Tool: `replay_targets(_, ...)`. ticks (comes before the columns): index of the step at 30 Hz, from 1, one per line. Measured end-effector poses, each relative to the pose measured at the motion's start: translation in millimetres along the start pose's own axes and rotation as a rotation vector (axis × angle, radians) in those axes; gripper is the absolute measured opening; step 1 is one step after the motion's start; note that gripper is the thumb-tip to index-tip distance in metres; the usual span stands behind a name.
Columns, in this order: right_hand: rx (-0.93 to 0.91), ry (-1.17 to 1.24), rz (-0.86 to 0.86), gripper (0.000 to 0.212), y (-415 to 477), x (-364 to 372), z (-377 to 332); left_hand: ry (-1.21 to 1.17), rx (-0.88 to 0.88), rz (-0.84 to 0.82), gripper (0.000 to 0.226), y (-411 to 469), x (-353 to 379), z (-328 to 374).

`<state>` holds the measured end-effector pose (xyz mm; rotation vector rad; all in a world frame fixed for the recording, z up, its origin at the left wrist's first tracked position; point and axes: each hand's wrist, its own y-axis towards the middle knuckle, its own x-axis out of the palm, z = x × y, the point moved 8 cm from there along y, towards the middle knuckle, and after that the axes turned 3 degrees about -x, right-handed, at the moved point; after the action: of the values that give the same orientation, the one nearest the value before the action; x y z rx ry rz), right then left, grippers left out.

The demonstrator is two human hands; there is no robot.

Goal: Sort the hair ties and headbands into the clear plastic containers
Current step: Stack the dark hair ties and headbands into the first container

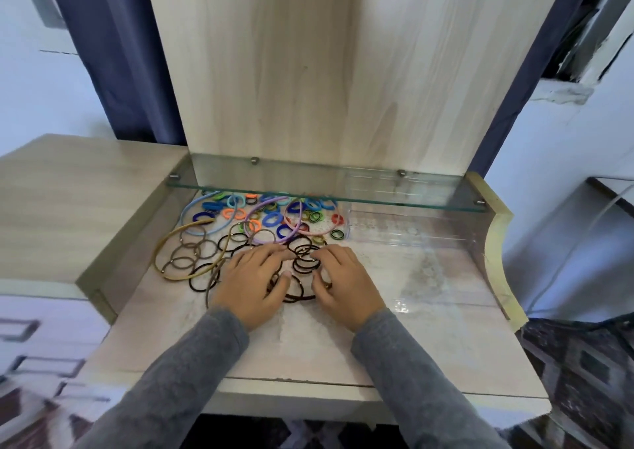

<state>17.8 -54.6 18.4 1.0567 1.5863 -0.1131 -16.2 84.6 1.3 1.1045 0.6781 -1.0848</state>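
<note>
2 grey sleeves (pixel 192 373) come in over the worktop's (pixel 429 345) near edge, 1 to each hand. Left hand (pixel 252 285) lies palm down near the middle of the worktop. Its fingers are spread and lightly bent, the tips rest on the black hair ties (pixel 303 259), and the thumb lies against 1 large black loop; it clasps nothing. Right hand (pixel 348 285) is just beside it, also palm down, with fingers bent more and tips on the same tangle. Whether its thumb and fingers pinch a loop I cannot tell. The black loops overlap too much to count.

Toward the left edge, the olive headband (pixel 161 249) curves around the brown hair ties (pixel 192 253), at least 5 thin rings.

Farther back lie 3 more headbands, making 4 countable in all: the light-blue headband (pixel 188 208), the purple headband (pixel 271 242) and the pink headband (pixel 315 233). They lie among the coloured hair ties (pixel 271 220), thick rings in blue, orange, green and red, well over 20, partly beneath the glass shelf (pixel 326 194).

At the far right corner stand the clear plastic containers (pixel 411 232), touching the pile's right fringe; their walls blur together, so I cannot count them.

1 pale wooden panel (pixel 308 71) rises behind the shelf.
</note>
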Motion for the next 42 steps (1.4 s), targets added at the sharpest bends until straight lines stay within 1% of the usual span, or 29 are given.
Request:
replay_targets(2,-0.033,0.007,-0.037,0.034,-0.4,10.6,-7.3,-0.025,0.015,0.043,0.036,-6.3,-8.0,-4.7)
replay_targets(4,-0.055,0.014,-0.071,0.033,-1.5,19.8,-12.7,-0.032,0.023,0.044,0.032,-13.0,-11.1,-10.5)
replay_targets(7,-0.084,0.027,-0.086,0.026,-3.2,28.0,-19.1,-0.047,0.041,0.045,0.026,-24.4,-14.0,-16.8)
replay_targets(12,-0.078,-0.018,-0.139,0.023,-7.3,39.0,-17.8,-0.073,0.122,0.063,0.015,-42.9,-20.6,-16.6)
replay_targets(15,-0.063,-0.046,-0.180,0.024,-8.6,45.5,-15.5,-0.073,0.156,0.054,0.013,-49.2,-22.5,-19.3)
replay_targets(22,-0.079,-0.022,-0.148,0.018,-9.1,42.8,-15.4,-0.043,0.205,-0.036,0.018,-50.9,-16.0,-13.8)
replay_targets(29,-0.095,-0.006,-0.116,0.015,-6.6,36.4,-16.6,-0.074,0.220,-0.027,0.010,-48.0,-15.2,-15.1)
replay_targets(33,-0.092,0.041,-0.082,0.017,1.9,23.6,-14.8,-0.181,0.169,0.006,0.012,-44.3,-25.5,-20.1)
replay_targets(36,-0.058,0.090,-0.028,0.018,13.3,8.7,-11.4,-0.338,0.104,0.059,0.015,-35.5,-40.0,-24.2)
replay_targets(38,-0.025,0.130,-0.005,0.015,22.0,-1.3,-8.9,-0.445,0.054,0.105,0.016,-27.4,-50.8,-27.3)
replay_targets(40,0.010,0.191,0.012,0.009,30.5,-10.1,-6.0,-0.547,-0.044,0.157,0.010,-19.2,-59.4,-33.1)
replay_targets(42,0.043,0.254,0.043,0.003,38.7,-19.5,-2.4,-0.708,-0.205,0.166,0.009,-11.4,-61.3,-41.5)
